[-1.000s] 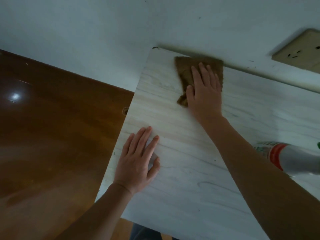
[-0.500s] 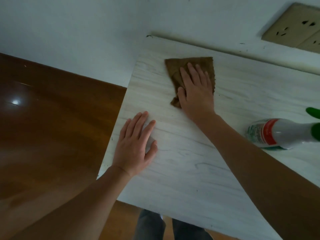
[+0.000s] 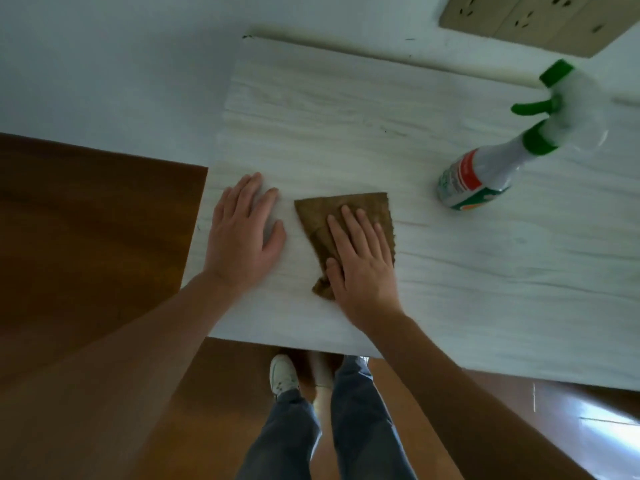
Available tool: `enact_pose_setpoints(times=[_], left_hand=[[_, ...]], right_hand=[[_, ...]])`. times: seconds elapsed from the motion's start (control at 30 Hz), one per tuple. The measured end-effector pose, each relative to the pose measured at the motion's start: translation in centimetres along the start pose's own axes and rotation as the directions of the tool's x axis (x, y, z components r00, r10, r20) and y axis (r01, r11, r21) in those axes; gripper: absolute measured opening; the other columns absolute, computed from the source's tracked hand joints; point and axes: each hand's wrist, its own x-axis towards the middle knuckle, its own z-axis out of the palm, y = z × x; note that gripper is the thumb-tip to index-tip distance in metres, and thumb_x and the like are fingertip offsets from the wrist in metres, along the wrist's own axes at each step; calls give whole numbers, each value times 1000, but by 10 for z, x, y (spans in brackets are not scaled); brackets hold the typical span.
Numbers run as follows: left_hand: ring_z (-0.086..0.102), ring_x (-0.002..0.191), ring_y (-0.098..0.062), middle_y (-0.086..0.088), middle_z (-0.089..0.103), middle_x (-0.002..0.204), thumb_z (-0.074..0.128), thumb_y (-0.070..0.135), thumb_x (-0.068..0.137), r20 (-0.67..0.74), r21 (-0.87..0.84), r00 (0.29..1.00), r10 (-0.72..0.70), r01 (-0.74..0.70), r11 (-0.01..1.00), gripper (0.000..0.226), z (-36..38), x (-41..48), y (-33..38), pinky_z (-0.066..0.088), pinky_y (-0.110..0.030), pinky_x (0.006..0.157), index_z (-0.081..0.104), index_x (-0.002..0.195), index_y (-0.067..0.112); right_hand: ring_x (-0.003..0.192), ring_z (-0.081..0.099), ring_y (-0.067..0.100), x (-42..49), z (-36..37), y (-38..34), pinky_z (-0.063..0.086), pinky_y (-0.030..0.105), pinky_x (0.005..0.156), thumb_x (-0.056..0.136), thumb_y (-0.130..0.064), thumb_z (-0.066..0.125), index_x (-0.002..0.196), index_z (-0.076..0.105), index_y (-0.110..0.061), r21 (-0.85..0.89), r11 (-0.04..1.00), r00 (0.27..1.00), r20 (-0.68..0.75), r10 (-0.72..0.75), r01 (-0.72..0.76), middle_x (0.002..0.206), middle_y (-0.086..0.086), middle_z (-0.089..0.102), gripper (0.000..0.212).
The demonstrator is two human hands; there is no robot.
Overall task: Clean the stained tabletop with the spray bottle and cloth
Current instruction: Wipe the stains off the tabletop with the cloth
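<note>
Bare forearms [image 3: 166, 341]; blue-grey jeans [image 3: 360, 427]; white lace-up sneaker [image 3: 282, 374].

Beige wall sockets [image 3: 526, 19], brown wooden floor [image 3: 86, 237], jeans [image 3: 363, 427], white shoe [image 3: 282, 374]

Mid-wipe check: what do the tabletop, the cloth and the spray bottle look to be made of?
Tabletop: probably laminate or veneer, matte, pale with grey wood-grain streaks. Cloth: soft brown fabric, possibly microfibre; it creases and bunches under the right hand. Spray bottle: whitish plastic with a printed label and green plastic trigger.
</note>
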Motion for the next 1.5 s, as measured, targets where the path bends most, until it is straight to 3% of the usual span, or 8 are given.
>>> enact_pose_setpoints(times=[0.13,0.23,0.33,0.43,0.6,1.03,1.27,1.5], left_hand=[[29,152,-30,-12,38,161,44,40,101,-4,-77,1000,-2,2,997,55,-12,-24,0,28,-47,123,46,149,12],[39,147,-33,-16,46,155,46,39,100,-48,-56,995,86,-88,995,54,-10,-62,-8,36,-49,118,52,144,7],[33,150,-32,-17,43,157,43,43,101,-14,5,993,120,-119,993,55,-1,-94,-14,24,-46,124,53,143,8],[26,153,-30,-16,38,160,42,44,102,10,75,993,115,-115,990,55,4,-99,-16,12,-42,128,50,145,11],[27,155,-31,-15,37,162,46,43,102,8,87,990,139,-139,986,54,8,-101,-19,24,-50,126,51,147,14],[28,155,-29,-16,38,163,50,41,101,-50,92,991,127,-122,988,51,13,-101,-18,30,-50,124,56,144,15],[29,155,-30,-15,37,163,49,42,100,-49,116,991,127,-120,986,52,14,-101,-17,29,-50,124,55,145,16],[31,154,-30,-15,39,162,52,41,99,-49,123,992,119,-112,986,53,14,-101,-16,30,-50,123,56,145,15]], right_hand=[[156,0,19,-48,4,4,6,45,127,103,-41,27,160,21,-22,-11,998,998,-7,65,-65,168,1,13,60],[156,3,20,-56,7,-5,5,45,127,103,-39,27,159,25,-21,18,992,991,-47,127,-126,168,2,17,59],[156,4,21,-47,11,-15,3,44,127,102,-38,29,159,25,-20,-9,986,984,-67,163,-164,167,3,18,59],[156,4,22,-24,9,-15,1,44,127,102,-38,30,159,24,-21,-36,997,997,-33,66,-67,168,4,17,60],[156,7,22,59,3,-15,3,42,127,102,-36,36,159,25,-20,-70,997,999,-25,-42,40,168,4,17,60],[155,8,28,242,1,-88,4,46,127,102,-38,30,159,22,-19,-123,975,983,15,-182,183,168,9,16,61],[153,21,29,203,15,-99,12,50,125,100,-41,30,152,40,-20,-94,856,861,50,-506,508,162,6,32,57],[156,11,23,143,8,-52,9,46,127,104,-41,26,159,25,-20,-94,747,750,163,-641,658,167,5,20,59]])
